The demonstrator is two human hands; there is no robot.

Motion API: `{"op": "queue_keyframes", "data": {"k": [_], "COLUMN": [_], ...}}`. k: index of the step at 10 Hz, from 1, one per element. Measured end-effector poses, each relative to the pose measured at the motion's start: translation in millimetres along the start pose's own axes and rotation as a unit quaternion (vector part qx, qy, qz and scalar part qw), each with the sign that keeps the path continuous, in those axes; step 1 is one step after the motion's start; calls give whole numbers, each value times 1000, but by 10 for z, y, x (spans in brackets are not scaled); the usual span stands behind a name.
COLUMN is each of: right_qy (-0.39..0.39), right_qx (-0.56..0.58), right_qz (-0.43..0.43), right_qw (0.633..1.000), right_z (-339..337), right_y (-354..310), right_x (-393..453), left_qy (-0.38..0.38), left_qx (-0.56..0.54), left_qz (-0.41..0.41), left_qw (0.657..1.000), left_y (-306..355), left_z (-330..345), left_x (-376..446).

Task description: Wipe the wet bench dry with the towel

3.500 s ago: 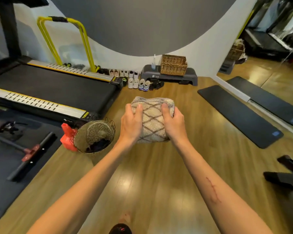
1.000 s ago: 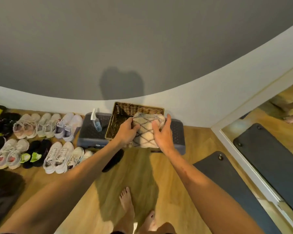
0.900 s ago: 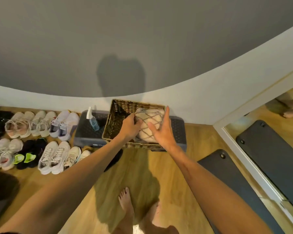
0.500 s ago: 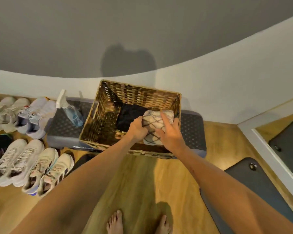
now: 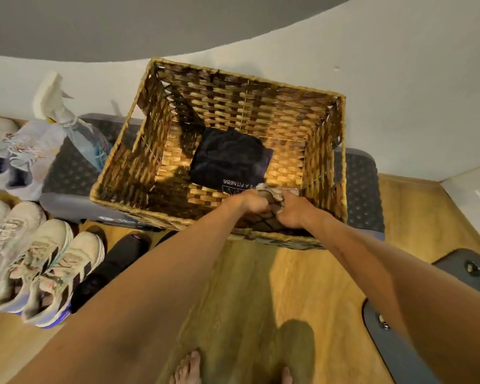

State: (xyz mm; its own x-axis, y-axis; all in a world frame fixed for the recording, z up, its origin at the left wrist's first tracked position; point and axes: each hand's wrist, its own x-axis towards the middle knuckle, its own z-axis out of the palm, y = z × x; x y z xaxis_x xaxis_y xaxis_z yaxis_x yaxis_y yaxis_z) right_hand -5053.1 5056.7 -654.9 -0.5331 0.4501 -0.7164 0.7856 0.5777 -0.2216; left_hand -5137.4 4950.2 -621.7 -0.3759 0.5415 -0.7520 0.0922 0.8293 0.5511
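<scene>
1. We grip the folded towel (image 5: 272,209) with both hands, left hand (image 5: 254,202) and right hand (image 5: 294,214), fingers curled round it.
2. It sits low in the wicker basket (image 5: 327,167), by the near right corner, beside a dark cloth (image 5: 230,159).
3. Wiping looks done; only letting go remains, we judge.
4. The basket walls stand close, so the open way out is upward.

One wicker basket (image 5: 233,112), one patterned towel (image 5: 272,206), one dark folded cloth (image 5: 230,159), one spray bottle (image 5: 75,128), two hands, two bare feet, several sneakers, exact count unclear
</scene>
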Motion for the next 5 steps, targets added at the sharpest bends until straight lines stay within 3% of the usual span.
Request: {"op": "queue_keyframes", "data": {"k": [1, 2, 5], "right_qy": [-40, -32, -27], "right_qx": [-28, -48, 46], "right_qz": [24, 29, -35], "right_qw": [999, 998, 998], "right_z": [12, -39, -353], "right_y": [38, 37, -25], "right_x": [20, 8, -338], "left_qy": [-59, -82, 71], "left_qx": [11, -15, -97], "left_qz": [-11, -32, -81], "left_qw": [998, 996, 989], "left_y": [37, 18, 8], "left_z": [11, 7, -172], "left_x": [7, -29, -91]}}
